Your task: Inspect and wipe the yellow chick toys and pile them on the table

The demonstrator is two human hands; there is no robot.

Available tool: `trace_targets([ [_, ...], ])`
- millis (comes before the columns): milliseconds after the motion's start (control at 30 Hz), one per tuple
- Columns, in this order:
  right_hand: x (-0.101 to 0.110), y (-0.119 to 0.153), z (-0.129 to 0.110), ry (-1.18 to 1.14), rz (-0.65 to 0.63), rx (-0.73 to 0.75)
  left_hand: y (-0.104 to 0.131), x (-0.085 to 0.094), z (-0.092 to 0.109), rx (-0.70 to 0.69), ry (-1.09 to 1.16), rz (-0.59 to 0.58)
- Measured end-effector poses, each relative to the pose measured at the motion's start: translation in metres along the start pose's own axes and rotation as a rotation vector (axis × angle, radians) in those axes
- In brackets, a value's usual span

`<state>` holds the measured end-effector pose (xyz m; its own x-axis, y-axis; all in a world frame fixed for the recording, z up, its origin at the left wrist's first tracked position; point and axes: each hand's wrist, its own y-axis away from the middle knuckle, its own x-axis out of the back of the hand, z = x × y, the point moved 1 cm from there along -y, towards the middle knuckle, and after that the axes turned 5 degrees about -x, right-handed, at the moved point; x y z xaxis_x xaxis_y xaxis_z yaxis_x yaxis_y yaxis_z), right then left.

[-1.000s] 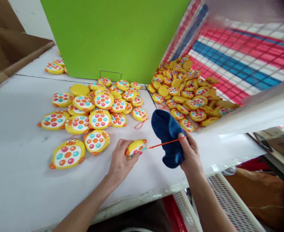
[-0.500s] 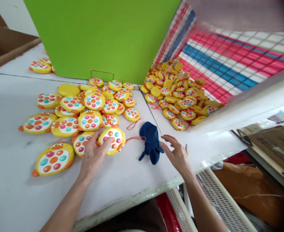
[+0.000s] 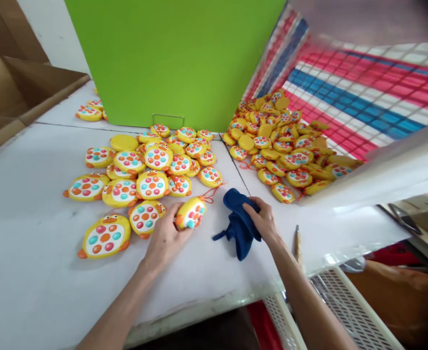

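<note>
My left hand (image 3: 168,238) is closed round a yellow duck-shaped toy (image 3: 194,214) with coloured round bumps on a white belly, tilted up on its side. An orange cord loop (image 3: 210,193) trails beyond its upper edge. My right hand (image 3: 263,218) grips a dark blue cloth (image 3: 241,221), fingers behind it and thumb in front, while its lower folds hang at the table. Left of my left hand lie several more duck toys, among them a face-up one (image 3: 106,236) near the front and another (image 3: 146,217) close to my knuckles.
A green panel (image 3: 177,58) stands behind the toys. Many more toys pile up at the right (image 3: 282,146) against striped sheeting and wire mesh. A pen-like tool (image 3: 298,245) lies right of my right forearm. An open cardboard box (image 3: 35,97) sits at the left.
My left hand has lifted and tilted the duck toy it holds. My right hand, open before, has closed on the blue cloth and raised part of it. The view has shifted left.
</note>
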<state>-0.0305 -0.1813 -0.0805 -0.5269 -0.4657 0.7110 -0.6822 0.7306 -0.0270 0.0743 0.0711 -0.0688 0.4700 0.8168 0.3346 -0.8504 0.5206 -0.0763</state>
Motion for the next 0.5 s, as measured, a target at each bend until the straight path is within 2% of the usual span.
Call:
trace_targets([
  [100,0.015,0.023,-0.027,-0.2,0.037,0.062,0.007,-0.013,0.005,-0.132,-0.053,-0.085],
  [167,0.012,0.039,-0.046,-0.256,0.0,0.158,0.01,-0.02,0.003,-0.182,-0.009,-0.116],
  [300,-0.026,0.064,-0.067,-0.311,-0.229,0.349,0.014,-0.03,-0.011,-0.094,0.148,-0.192],
  [400,-0.054,0.073,-0.069,-0.366,-0.17,0.331,0.015,-0.034,-0.019,-0.023,0.172,-0.216],
  [500,-0.066,0.074,-0.07,-0.411,-0.038,0.235,0.016,-0.036,-0.016,-0.035,0.23,-0.181],
])
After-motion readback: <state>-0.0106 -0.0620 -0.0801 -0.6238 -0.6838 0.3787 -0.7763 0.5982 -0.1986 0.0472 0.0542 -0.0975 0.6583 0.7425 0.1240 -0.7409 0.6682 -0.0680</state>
